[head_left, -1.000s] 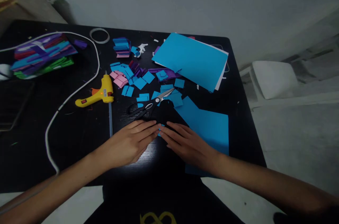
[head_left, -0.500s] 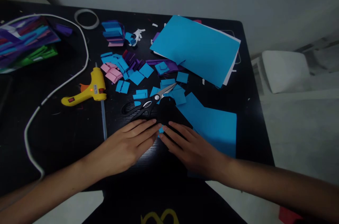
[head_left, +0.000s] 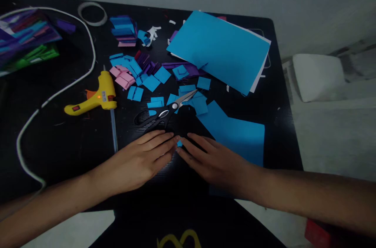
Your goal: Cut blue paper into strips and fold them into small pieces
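Between my fingertips is a small piece of blue paper [head_left: 179, 143], mostly covered by the fingers. My left hand [head_left: 148, 158] pinches it from the left, and my right hand [head_left: 210, 158] pinches it from the right. Just beyond the hands lie black-handled scissors [head_left: 165, 113], blades pointing up and right. Cut and folded blue paper squares [head_left: 199, 103] lie around and under the blades. A larger sheet of blue paper [head_left: 243, 138], with a piece cut out of it, lies beside and partly under my right hand.
A yellow glue gun [head_left: 104, 93] with its light on lies at left, near a white cable [head_left: 93, 50]. Folded pink pieces [head_left: 123, 77], a tape roll [head_left: 92, 14] and a stack of blue sheets [head_left: 220, 48] lie farther back. A bag of coloured strips [head_left: 29, 36] sits far left.
Less of the blue paper shows between my fingertips, which have drawn slightly closer together over it. The view has shifted a little; the other things stay in place.
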{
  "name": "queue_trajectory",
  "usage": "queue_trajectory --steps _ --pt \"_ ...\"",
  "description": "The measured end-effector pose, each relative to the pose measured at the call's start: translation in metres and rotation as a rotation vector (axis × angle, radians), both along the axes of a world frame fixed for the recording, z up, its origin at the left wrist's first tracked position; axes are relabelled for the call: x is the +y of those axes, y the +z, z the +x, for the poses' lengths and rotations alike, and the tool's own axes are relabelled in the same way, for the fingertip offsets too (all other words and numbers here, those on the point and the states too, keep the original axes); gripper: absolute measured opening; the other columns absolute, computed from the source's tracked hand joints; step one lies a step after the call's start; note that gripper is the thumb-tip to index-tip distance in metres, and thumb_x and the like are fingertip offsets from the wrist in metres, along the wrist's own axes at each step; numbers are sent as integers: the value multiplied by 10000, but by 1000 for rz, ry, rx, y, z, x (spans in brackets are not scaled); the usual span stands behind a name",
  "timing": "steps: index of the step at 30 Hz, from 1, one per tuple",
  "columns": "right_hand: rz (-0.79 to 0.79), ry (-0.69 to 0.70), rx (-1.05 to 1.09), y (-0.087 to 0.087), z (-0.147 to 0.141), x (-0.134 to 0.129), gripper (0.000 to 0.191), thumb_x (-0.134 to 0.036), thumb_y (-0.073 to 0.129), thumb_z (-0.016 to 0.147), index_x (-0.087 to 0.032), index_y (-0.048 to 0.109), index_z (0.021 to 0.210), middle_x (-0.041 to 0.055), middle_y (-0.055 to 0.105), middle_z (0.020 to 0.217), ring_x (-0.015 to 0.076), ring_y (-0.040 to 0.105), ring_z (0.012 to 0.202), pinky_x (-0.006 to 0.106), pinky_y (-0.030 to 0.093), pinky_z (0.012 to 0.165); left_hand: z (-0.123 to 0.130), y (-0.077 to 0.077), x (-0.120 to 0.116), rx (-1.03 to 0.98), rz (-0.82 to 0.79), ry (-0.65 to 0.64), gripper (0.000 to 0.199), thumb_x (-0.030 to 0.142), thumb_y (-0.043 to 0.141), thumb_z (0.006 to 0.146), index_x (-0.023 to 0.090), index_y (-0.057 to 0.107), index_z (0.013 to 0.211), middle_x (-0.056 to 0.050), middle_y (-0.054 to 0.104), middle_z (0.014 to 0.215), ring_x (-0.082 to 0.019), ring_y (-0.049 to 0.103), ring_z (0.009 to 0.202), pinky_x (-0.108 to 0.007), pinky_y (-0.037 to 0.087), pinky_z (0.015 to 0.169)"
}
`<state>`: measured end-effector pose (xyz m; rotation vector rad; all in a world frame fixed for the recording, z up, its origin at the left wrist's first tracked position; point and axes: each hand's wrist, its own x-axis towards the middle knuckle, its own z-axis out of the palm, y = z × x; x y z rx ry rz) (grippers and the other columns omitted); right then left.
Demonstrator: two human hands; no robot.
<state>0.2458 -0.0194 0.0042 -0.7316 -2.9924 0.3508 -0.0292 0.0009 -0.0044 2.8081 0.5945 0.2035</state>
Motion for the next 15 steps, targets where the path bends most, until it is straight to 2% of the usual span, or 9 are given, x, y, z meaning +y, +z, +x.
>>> queue_trajectory --steps 4,11,13,15 --pt "-2 43 -64 6 -3 7 491 -137 552 999 27 517 1460 262 498 1548 408 511 1375 511 536 1044 5 5 2 32 30 -16 370 153 602 931 100 690 1287 -151 650 1456 -312 553 1370 -459 382 1209" --pt "-158 152 -293 32 -18 35 446 -150 620 948 -1 605 1368 246 587 1424 355 565 1239 457 577 926 15 11 2 137 129 -34 308 170 616 948 74 711 1225 -183 707 1338 -305 625 1209 -442 423 1082" --pt "-158 175 -338 37 -21 43 454 -138 663 913 -10 619 1347 232 617 1358 339 588 1166 448 576 894 20 13 4 187 137 -35 263 170 637 939 83 732 1168 -171 741 1246 -284 646 1107 -418 445 1005" --pt "-157 195 -353 41 -23 49 395 -97 652 910 -49 652 1302 206 635 1312 306 607 1103 420 565 861 24 15 7 240 136 -32 138 152 658 927 115 765 1006 -139 764 1127 -256 645 997 -392 448 921"
